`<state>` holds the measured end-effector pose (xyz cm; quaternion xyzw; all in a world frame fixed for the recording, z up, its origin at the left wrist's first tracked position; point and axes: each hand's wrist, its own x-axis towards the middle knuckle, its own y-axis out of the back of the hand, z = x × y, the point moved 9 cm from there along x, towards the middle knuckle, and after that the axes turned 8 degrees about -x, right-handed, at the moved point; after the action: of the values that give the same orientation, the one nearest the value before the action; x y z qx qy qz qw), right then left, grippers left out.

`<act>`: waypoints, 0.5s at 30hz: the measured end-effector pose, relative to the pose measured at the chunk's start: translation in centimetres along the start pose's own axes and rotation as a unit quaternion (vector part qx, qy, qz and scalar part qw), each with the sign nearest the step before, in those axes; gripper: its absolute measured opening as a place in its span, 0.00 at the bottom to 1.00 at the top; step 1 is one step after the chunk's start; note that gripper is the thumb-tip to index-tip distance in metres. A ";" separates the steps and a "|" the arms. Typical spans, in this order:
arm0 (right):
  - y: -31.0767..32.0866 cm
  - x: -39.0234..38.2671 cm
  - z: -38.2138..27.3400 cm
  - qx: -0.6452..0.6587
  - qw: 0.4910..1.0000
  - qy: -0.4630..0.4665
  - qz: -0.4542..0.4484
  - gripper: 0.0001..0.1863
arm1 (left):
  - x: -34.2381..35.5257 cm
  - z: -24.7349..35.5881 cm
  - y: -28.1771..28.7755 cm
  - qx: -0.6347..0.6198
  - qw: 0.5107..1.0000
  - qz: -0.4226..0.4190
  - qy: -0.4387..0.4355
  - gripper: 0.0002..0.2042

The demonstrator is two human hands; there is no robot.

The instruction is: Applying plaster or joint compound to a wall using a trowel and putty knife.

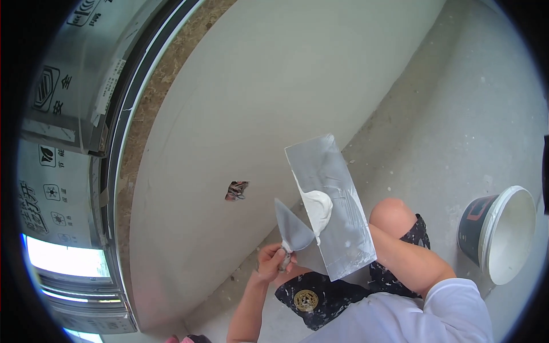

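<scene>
My left hand [274, 260] is closed around the handle of a putty knife [293, 226]. Its triangular metal blade points up, beside the left edge of a plastering trowel [346, 228]. That wide rectangular steel plate carries a lump of white putty [318, 207] on its left half, with thin smears to the right. My right forearm passes behind the plate, which it holds up over my knees; the right hand itself is hidden by the trowel. Beyond the putty knife, a hole with wires [236, 191] opens in the pale wall [274, 103].
A dark bucket with a white rim [489, 234] stands on the grey, spattered floor [446, 114] at right. A brown stone sill [163, 77] and a window frame covered in printed film [63, 137] run along the left. Something pink and dark [187, 339] shows at the lower edge.
</scene>
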<state>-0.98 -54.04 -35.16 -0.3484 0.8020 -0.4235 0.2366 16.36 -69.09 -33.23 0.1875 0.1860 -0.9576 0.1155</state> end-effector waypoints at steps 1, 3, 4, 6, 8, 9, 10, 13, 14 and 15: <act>0.7 0.4 -0.9 -0.005 1.000 0.009 0.019 0.16 | -0.6 -0.5 0.8 -0.002 1.000 -0.007 0.004 0.12; 2.1 0.2 -2.2 -0.009 0.999 0.020 0.046 0.16 | -2.5 -0.6 3.1 0.003 0.999 0.051 0.018 0.14; 1.9 0.5 -2.2 -0.010 0.998 0.022 0.057 0.16 | -2.9 -0.5 3.5 0.002 0.998 0.054 0.020 0.14; 1.6 0.2 -2.6 -0.018 0.997 0.020 0.072 0.16 | -3.0 -0.4 1.3 0.035 0.999 -0.009 0.036 0.14; 0.5 -0.1 -5.9 -0.144 0.968 0.186 0.086 0.11 | -1.8 -0.8 -0.2 0.072 0.996 0.001 0.060 0.14; 0.4 -0.1 -5.9 -0.145 0.969 0.182 0.080 0.11 | -1.0 -1.2 -0.8 0.113 0.990 0.008 0.086 0.14; -0.2 0.0 -5.8 -0.233 0.954 0.183 0.047 0.10 | -0.3 -1.7 -0.5 0.076 0.993 0.009 0.089 0.13; -1.9 0.7 -5.7 -0.386 0.907 0.162 0.044 0.14 | 0.4 1.1 -1.5 0.057 0.997 -0.005 0.057 0.13; -1.9 1.3 -4.2 -0.441 0.892 0.096 0.033 0.13 | 0.1 3.0 -1.4 0.042 0.999 0.003 0.028 0.14; -1.4 1.2 -2.9 -0.494 0.868 0.030 0.026 0.12 | -0.3 4.6 -1.4 0.041 0.999 -0.002 0.032 0.14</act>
<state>-3.24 -54.02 -32.50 -0.3859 0.9220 0.0247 0.0205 14.79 -69.59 -28.74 0.2226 0.1507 -0.9580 0.0996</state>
